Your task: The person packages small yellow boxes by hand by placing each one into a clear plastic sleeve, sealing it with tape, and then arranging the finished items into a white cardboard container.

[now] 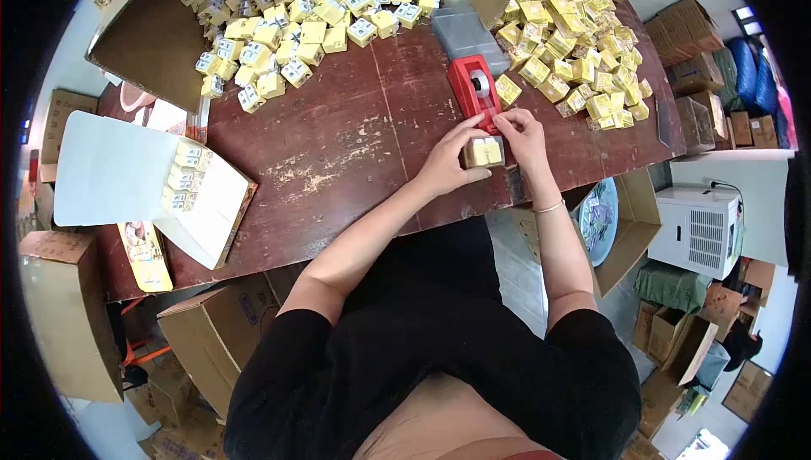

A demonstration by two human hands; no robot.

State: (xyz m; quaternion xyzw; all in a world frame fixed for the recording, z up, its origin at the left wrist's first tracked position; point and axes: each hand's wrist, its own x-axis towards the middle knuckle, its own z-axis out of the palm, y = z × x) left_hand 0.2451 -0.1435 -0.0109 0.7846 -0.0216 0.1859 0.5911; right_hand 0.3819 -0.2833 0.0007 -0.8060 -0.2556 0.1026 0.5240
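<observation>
In the head view, my left hand (pixel 448 158) is closed around a small pale-yellow box (pixel 487 152) with a clear-looking cover, near the table's front edge. My right hand (pixel 525 137) has its thumb and fingers pinched at the box's far side, close to the front end of a red tape dispenser (pixel 470 80). Whether a strip of tape lies between those fingertips is too small to tell. A white roll sits inside the dispenser. Just right of it lies a single yellow box (pixel 508 90).
Many yellow-and-grey boxes (pixel 312 33) spill from a cardboard carton (pixel 152 38) at the back. Another pile of yellow boxes (pixel 574 46) lies right. A grey plastic container (pixel 469 31) stands behind the dispenser. An open white display box (pixel 198 206) holding several small boxes is left.
</observation>
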